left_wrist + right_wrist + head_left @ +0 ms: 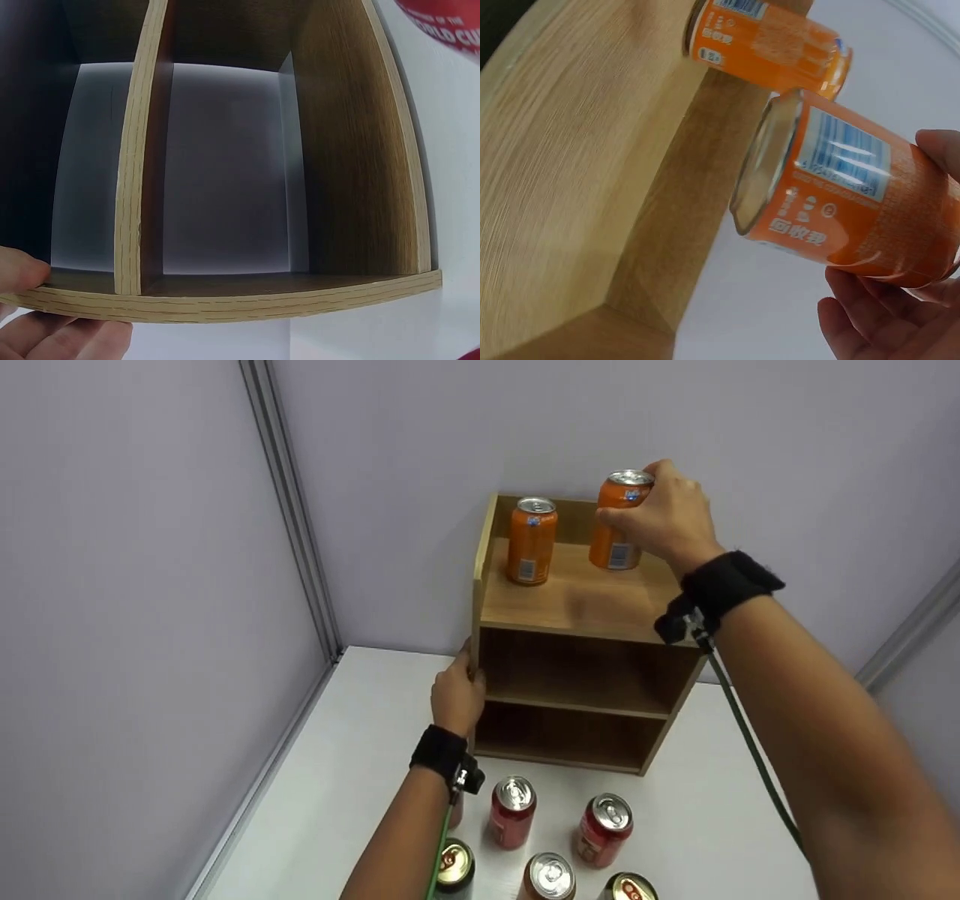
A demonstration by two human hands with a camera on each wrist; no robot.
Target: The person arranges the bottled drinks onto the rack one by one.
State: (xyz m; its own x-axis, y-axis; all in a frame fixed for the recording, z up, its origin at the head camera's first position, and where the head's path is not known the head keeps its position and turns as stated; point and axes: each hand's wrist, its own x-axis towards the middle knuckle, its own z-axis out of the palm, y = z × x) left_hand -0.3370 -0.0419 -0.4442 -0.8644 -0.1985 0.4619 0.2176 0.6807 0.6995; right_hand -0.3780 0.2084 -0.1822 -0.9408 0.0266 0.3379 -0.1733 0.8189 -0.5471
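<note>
Drink can (613, 538), orange, barcoded, silver-topped

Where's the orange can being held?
In the head view, the held can is in the right hand, above the wooden top shelf, right of the standing can.

Pale walls (150, 585) around a white tabletop (337, 735)

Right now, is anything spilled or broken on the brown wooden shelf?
Nothing looks odd: no spill or damage shows. One orange metal can stands upright on the top wooden board; the right hand holds another orange can above it.
</note>
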